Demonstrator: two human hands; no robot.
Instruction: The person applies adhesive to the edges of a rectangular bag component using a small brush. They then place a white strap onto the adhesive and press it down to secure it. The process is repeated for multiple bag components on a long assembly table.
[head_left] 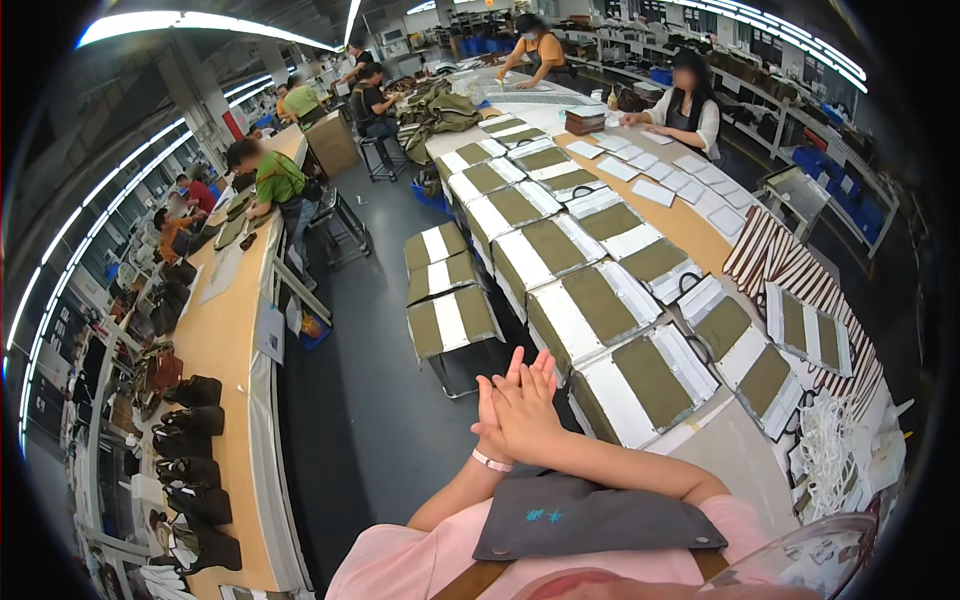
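My left hand (487,416) and my right hand (532,412) are pressed together in front of my chest. The right lies across the left, with fingers stretched out on both and no object visible between them. A pale band (491,461) circles my left wrist. Just beyond the hands is the table edge, where an olive and white bag panel (650,375) lies flat at the near end of long rows of similar panels. More olive and white panels (452,318) rest on a low stand to the left of the table.
White cords (828,450) are heaped at the near right, beside brown-and-white striped strips (790,262). White cards (655,192) lie farther up the table, near a seated person (685,120). Across the grey floor (360,400), a long bench (225,345) carries dark bags (195,450).
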